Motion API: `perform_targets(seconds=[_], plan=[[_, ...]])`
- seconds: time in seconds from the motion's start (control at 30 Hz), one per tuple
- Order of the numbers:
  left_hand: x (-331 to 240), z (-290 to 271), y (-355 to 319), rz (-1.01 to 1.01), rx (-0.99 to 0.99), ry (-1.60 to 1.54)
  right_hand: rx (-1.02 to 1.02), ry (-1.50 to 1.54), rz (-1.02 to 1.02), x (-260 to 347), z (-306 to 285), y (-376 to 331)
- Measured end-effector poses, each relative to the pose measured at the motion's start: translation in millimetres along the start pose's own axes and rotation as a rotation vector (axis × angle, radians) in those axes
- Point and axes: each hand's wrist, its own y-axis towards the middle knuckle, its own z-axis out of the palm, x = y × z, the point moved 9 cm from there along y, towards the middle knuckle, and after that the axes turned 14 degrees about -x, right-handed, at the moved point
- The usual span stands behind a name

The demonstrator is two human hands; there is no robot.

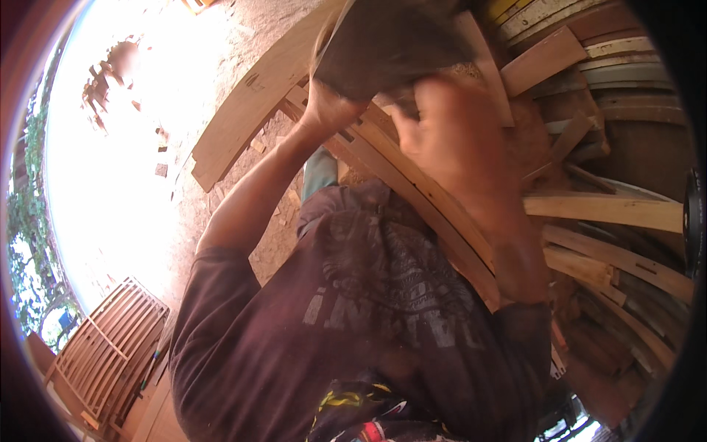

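Note:
A broad, flat black piece point(398, 48), blurred so that its kind cannot be told, covers the top middle of the view. My left hand point(333, 109) is at its lower left edge, with the fingers mostly hidden behind it. Just below its right part is my right hand point(453, 129), smeared by motion, its fingers curled round something dark that I cannot make out. Under both hands run long wooden beams point(412, 184) with slots cut in them, slanting down to the right. A wide pale plank point(254, 92) lies beyond my left forearm.
Stacked boards and curved wooden pieces point(604, 210) crowd the right side. A short board point(543, 60) lies across them at the upper right. Wood scraps point(258, 145) are scattered on the dirt ground. At the lower left stands a slatted wooden frame point(110, 346).

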Motion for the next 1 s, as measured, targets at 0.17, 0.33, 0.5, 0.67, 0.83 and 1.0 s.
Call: perform_targets(seconds=[0.17,0.33,0.5,0.67,0.83,1.0], plan=[[-10,-6,-9,0.146,0.037,0.091,-0.118,0.121,-0.083,11,-18,9],[-6,1,-14,-0.007,0.166,0.179,-0.232,0.208,-0.028,18,-27,0],[-38,2,-19,0.529,0.006,0.323,-0.06,0.063,-0.071,2,4,-8],[8,2,-30,-0.005,0.199,0.178,-0.34,0.299,-0.056,23,-53,5],[-11,-4,-14,0.29,0.071,0.188,0.007,-0.082,-0.077,0,27,-24],[-8,-1,-28,0.213,0.093,0.127,-0.06,0.111,0.027,6,-18,-11]])
